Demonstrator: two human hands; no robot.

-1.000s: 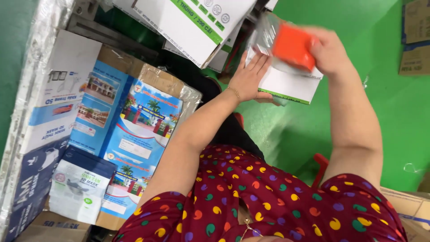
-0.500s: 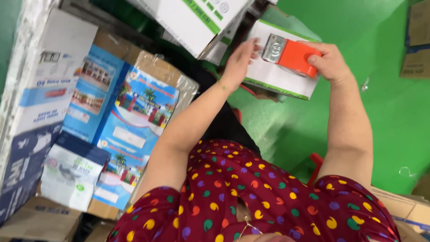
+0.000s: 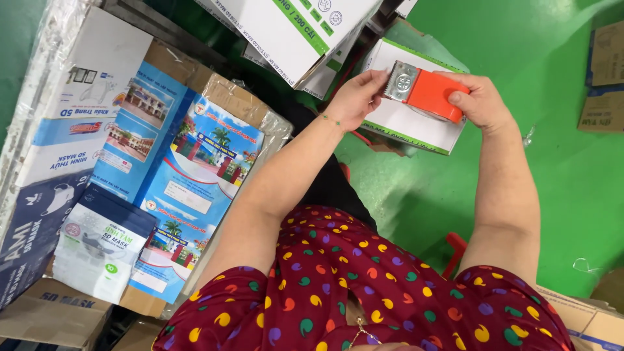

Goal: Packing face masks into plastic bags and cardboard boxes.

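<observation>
Green floor point(image 3: 559, 195) all around, seen from above past a dark red top with coloured spots point(image 3: 364, 292). Far left of both hands, a stack of flat printed cartons point(image 3: 71, 110), white and blue, leaning beside a clear-wrapped bundle of blue picture-printed sheets point(image 3: 195, 175), with a small white packet point(image 3: 97, 250) resting against the bottom of it. Above the left hand, a large white box with green edging point(image 3: 286, 32), tilted. Left hand point(image 3: 354, 101) raised, fingertips pinched at the toothed metal end of an orange tape dispenser point(image 3: 426, 94). Just behind the dispenser and both hands, a smaller white box with a green border point(image 3: 406, 123), partly covered in clear film. Right hand point(image 3: 478, 101) clamped round the orange body of the dispenser, thumb on top. Well right of that hand, brown cardboard point(image 3: 604, 84) lying on the floor.
</observation>
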